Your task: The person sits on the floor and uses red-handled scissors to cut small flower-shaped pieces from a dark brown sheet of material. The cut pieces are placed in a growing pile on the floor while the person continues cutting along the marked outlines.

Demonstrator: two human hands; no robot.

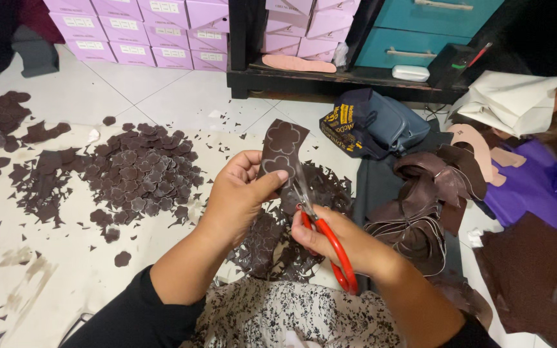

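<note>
Scissor blades (302, 191) partly hidden behind brown strip (281, 153). Strip pinched upright in left hand (240, 193), above scraps on floor (66, 277); red handles gripped tight by right hand (330, 238), just below.

Even, fairly bright indoor light falls from above; the pale floor (162, 96) shows soft glare and shadows are faint and short. The centre is sharp; edges bend slightly from the wide lens, and the top corners go dark.
</note>
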